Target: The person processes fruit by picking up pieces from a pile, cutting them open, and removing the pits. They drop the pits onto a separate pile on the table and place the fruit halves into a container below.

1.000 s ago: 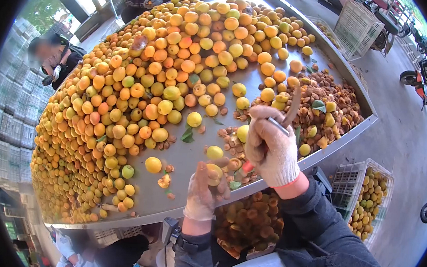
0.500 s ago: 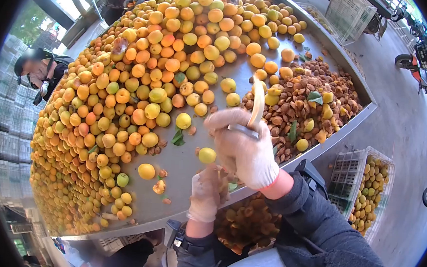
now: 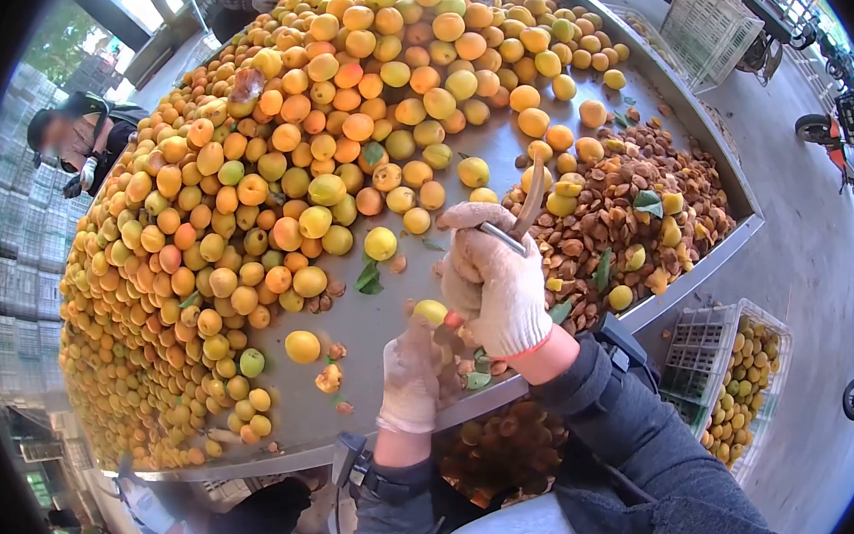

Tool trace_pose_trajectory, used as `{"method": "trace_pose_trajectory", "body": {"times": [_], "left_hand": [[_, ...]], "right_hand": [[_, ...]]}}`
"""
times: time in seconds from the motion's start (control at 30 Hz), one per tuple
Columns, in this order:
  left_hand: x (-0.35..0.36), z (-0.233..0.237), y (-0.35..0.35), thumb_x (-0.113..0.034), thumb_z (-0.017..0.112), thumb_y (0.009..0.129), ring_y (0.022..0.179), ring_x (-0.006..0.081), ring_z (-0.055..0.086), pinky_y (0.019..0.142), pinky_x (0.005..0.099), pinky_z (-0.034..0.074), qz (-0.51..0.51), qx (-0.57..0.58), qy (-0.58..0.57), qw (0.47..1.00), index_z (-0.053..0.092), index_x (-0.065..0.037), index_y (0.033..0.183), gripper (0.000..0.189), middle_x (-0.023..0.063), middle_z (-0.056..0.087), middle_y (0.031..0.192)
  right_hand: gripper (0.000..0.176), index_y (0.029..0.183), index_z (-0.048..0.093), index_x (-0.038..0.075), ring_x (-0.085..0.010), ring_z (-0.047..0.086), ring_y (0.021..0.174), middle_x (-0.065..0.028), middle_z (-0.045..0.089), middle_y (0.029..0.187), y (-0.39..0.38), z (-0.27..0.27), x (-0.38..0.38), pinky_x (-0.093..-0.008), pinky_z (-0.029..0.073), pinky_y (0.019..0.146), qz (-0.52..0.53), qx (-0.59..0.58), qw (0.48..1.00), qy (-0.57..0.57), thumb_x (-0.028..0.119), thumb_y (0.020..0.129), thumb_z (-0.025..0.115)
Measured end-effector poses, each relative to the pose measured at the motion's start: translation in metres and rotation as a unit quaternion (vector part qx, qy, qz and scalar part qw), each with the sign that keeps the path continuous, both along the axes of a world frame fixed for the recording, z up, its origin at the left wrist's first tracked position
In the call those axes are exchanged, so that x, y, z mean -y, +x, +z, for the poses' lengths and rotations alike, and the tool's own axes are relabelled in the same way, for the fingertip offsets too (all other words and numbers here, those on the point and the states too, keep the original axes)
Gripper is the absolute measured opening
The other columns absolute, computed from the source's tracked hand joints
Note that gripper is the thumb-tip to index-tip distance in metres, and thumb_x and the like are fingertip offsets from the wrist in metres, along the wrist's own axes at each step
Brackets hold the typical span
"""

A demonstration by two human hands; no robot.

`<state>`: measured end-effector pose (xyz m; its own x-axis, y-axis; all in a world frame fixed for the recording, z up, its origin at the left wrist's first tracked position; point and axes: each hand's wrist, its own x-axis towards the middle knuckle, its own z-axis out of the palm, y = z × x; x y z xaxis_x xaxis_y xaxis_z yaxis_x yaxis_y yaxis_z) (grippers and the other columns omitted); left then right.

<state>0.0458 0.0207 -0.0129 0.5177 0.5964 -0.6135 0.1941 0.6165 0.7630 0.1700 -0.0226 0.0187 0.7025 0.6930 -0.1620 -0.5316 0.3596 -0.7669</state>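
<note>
person's right grip (image 3: 493, 290), in a white knit glove with a red cuff edge, is closed round a slim curved brown tool (image 3: 534, 197). curved end points up and away from the body; a straight metal piece (image 3: 502, 237) sits across it at the fingers.

left grip (image 3: 410, 378), also gloved, is just below and left of the right one. fingertips are blurred, so can't tell how far open it is or whether it has hold of anything.

nearest loose fruit: one smooth round yellow fruit (image 3: 430, 312) on the grey metal bench (image 3: 373, 335), just beyond the left fingertips. main heap of orange and yellow fruit (image 3: 285, 160) is on the left side of the bench, pile of brown pits (image 3: 643, 199) on the right. dark green leaf (image 3: 369, 278) lies between.

risks, as judged:
- hands work close together. if the tool has a sharp edge (can't tell), a slip could catch the left glove; cause would be juice-wet knit or a loose hold.
- yellow fruit is round on smooth metal, so a knuckle bump could roll it toward the pits or off the near edge.
- heap is steep and loose; pulling from low down could start a slide.
- leaf could get picked up along with fruit.
</note>
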Motion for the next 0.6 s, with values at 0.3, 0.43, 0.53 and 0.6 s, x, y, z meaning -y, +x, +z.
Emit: {"method": "trace_pose_trajectory", "body": {"times": [0.3,0.43,0.53,0.6], "left_hand": [[-0.01,-0.028,-0.017,-0.052,0.041,0.096,0.032,0.0099,0.03,0.032,0.0246,0.025,-0.068,0.209,-0.226,0.949,0.056,-0.008,0.087,0.047,-0.0004,0.04,0.049],[-0.006,-0.024,-0.008,-0.05,0.045,0.095,0.034,0.0111,0.033,0.035,0.0256,0.027,0.0,0.131,-0.188,0.973,0.056,-0.007,0.092,0.044,0.0004,0.042,0.051],[-0.008,-0.024,-0.005,-0.045,0.049,0.095,0.041,0.0114,0.039,0.04,0.0251,0.033,0.081,0.073,-0.046,0.993,0.057,-0.005,0.097,0.041,0.0016,0.045,0.056],[-0.016,-0.032,-0.011,-0.043,0.05,0.095,0.045,0.0113,0.042,0.043,0.0247,0.036,0.12,0.111,-0.037,0.986,0.057,-0.004,0.1,0.04,0.0024,0.047,0.06]], "right_hand": [[0.02,0.106,0.056,0.011,-0.0061,0.027,0.04,0.0041,0.029,0.057,0.008,-0.03,-0.012,-0.0212,0.022,0.035,0.009,-0.326,0.941,0.091,0.006,0.092,0.043],[0.021,0.106,0.057,0.011,-0.0062,0.027,0.04,0.0046,0.03,0.057,0.004,-0.018,-0.011,-0.0212,0.022,0.036,-0.069,-0.243,0.966,0.059,0.005,0.091,0.044],[0.018,0.103,0.062,0.011,-0.0066,0.035,0.042,0.0026,0.043,0.059,0.011,-0.011,0.001,-0.0229,0.025,0.037,-0.074,-0.136,0.986,0.066,0.005,0.089,0.053],[0.015,0.1,0.066,0.009,-0.0066,0.048,0.052,0.0006,0.056,0.069,0.013,0.01,0.008,-0.0223,0.037,0.045,0.055,0.038,0.982,-0.175,0.008,0.086,0.061]]}}
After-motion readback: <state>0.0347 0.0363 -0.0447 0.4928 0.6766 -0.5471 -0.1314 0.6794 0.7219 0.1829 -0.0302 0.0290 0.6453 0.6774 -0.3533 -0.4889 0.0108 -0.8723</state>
